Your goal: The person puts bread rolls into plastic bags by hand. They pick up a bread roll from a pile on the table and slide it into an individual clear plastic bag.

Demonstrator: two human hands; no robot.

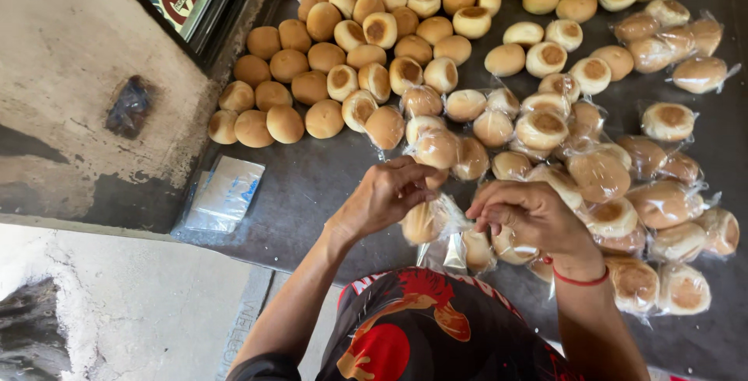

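My left hand [387,192] and my right hand [531,216] meet over the near edge of a dark tray [312,186]. Between them they hold a round bun in a clear plastic bag [425,221]; the left hand pinches the bag's top and the right hand grips its other side. A red string circles my right wrist. A heap of bare golden buns [366,38] covers the far left of the tray. Bagged buns [623,186] lie piled to the right of my hands.
A stack of flat clear plastic bags [226,192] lies at the tray's near left corner. A worn concrete wall [70,77] rises to the left, with a concrete ledge [140,303] below it. My red-and-black patterned clothing [436,334] fills the bottom.
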